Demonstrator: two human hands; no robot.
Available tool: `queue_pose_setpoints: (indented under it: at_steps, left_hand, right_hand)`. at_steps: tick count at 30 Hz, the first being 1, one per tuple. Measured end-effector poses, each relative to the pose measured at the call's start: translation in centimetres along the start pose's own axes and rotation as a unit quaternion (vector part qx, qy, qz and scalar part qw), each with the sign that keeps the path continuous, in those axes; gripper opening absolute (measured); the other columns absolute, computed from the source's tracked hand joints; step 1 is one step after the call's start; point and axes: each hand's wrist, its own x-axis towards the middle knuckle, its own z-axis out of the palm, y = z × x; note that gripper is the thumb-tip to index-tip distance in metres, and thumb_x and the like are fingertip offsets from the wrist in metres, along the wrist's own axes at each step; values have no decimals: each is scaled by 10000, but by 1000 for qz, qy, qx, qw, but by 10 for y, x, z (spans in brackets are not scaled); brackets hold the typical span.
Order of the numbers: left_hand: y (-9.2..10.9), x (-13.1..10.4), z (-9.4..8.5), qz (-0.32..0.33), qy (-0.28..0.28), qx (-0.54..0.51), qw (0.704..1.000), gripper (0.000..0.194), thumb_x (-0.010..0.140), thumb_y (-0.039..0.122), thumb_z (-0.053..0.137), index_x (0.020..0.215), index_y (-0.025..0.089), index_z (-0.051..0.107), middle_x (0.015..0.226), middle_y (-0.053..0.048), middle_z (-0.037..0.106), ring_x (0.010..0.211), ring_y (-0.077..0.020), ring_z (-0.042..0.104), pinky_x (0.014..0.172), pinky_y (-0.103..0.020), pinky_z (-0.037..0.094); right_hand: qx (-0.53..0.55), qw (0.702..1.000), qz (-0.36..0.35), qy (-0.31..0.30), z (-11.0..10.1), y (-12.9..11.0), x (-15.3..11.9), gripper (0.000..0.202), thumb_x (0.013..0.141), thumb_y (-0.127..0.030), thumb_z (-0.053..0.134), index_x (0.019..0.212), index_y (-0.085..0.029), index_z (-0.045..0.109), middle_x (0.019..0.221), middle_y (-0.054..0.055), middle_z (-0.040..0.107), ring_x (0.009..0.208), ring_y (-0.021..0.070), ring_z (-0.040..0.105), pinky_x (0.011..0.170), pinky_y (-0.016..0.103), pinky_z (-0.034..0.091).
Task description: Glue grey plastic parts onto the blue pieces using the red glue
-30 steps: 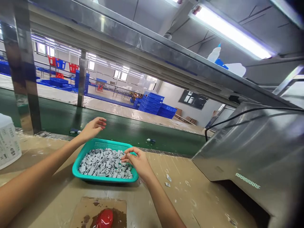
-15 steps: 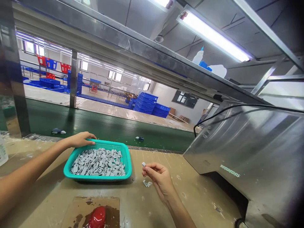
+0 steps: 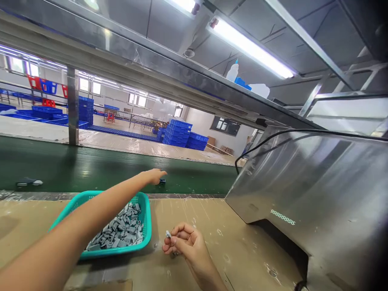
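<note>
My left hand [image 3: 154, 176] reaches over the green conveyor belt [image 3: 118, 169], right at a small dark part [image 3: 163, 181]. Its fingers are mostly hidden, so its grip cannot be made out. My right hand [image 3: 183, 242] pinches a small grey plastic piece [image 3: 168, 234] between thumb and fingers above the brown tabletop. Below my left forearm sits a teal basket [image 3: 147, 222] holding several grey pieces [image 3: 129, 226]. Another small piece is mostly hidden behind my right hand.
A dark and white part [image 3: 29, 182] lies on the belt at the left. A metal housing [image 3: 318, 194] with a black cable stands at the right. Overhead runs a metal shelf [image 3: 182, 72]. A cardboard piece [image 3: 118, 285] shows at the bottom edge.
My left hand has left the basket rim and moved right, out over the belt. My right hand still holds the grey piece. The view has shifted, and the red object is out of sight.
</note>
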Motion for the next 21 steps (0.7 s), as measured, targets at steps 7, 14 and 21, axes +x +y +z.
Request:
queue_pose_setpoints:
  at_steps: [7,14,21]
  left_hand:
    - [-2,9,11,-68,-156,26,985,271,814,307,502,1051,179,535,1079,-56,540,951,-193,538,780,-348,467]
    - [-26,-40,-24,-120,-100,-57,986,267,813,313,497,996,128,554,993,-44,559,870,-173,559,741,-323,475]
    - [-12,-131,-91,-85,-8,-251,964,321,784,164,446,1105,161,443,806,-20,553,623,-77,532,620,-237,440]
  right_hand:
    - [-11,1000,8,-20,0,3,1,309,578,-339,759,775,-130,646,720,77,681,734,207,660,713,322,505]
    - [-49,998,-12,-47,24,-1,-7,176,600,-262,715,677,-155,599,644,15,632,604,128,598,591,246,488]
    - [-233,961,-74,-128,55,2,-24,126,684,-191,573,801,-157,605,708,19,603,651,129,586,616,249,495]
